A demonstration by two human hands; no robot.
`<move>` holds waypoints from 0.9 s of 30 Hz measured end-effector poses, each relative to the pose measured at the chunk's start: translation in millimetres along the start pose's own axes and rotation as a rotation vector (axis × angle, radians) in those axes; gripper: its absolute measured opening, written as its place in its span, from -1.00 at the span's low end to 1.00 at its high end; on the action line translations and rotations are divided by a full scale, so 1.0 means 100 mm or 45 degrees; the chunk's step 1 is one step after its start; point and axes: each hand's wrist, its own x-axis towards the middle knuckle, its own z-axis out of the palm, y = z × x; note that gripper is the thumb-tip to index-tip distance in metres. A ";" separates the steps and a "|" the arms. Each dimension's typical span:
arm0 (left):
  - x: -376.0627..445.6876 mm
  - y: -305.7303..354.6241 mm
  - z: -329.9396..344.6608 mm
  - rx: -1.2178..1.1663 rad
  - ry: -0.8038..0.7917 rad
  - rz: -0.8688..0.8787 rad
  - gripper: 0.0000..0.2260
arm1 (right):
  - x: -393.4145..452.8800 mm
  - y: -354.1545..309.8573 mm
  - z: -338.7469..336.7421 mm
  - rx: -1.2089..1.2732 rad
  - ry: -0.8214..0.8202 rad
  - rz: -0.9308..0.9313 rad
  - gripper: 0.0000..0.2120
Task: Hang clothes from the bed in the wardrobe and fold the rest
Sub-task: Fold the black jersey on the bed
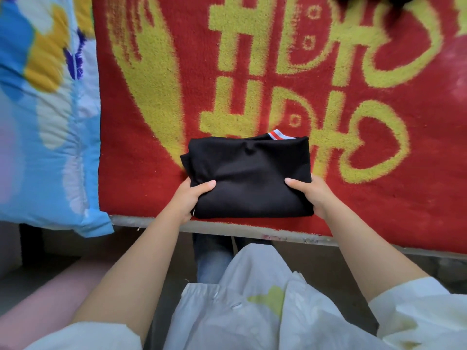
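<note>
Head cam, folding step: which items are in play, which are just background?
In play:
- folded black garment, gripped at both sides
- left hand
- right hand
- red and yellow blanket it lies on

Background:
- blue patterned quilt, left
- dark item at top edge, unclear what

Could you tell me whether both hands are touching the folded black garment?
Touching. The head view shows the left hand and right hand gripping the black garment at opposite sides, thumbs on top.
</note>
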 end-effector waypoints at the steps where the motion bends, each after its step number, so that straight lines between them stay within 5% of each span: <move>1: -0.05 -0.04 0.00 -0.001 0.031 0.029 -0.69 | -0.05 -0.01 0.02 -0.045 0.038 -0.050 -0.88; 11: -0.96 -0.14 0.24 -0.074 0.489 0.319 -0.75 | -1.07 -0.22 0.51 -0.914 0.359 -0.788 -0.79; 16: -1.60 -0.17 0.19 -0.384 0.350 0.482 -0.80 | -1.80 -0.27 0.83 -1.012 -0.272 -1.033 -0.80; 21: -2.17 -0.45 -0.25 -1.025 0.093 0.384 -0.75 | -2.17 -0.24 0.94 -0.882 -1.009 -0.947 -0.75; 24: -2.52 -0.76 -0.51 -1.178 -0.043 0.471 -0.25 | -2.46 -0.11 1.17 -1.177 -0.995 -1.303 -0.53; 25: -2.63 -0.83 -0.56 -1.201 -0.108 0.523 -0.21 | -2.53 -0.07 1.26 -1.232 -0.882 -1.520 -0.59; 27: -2.98 -1.20 -0.73 -1.309 -0.138 0.678 -0.47 | -2.79 0.20 1.49 -1.292 -0.749 -1.863 -0.64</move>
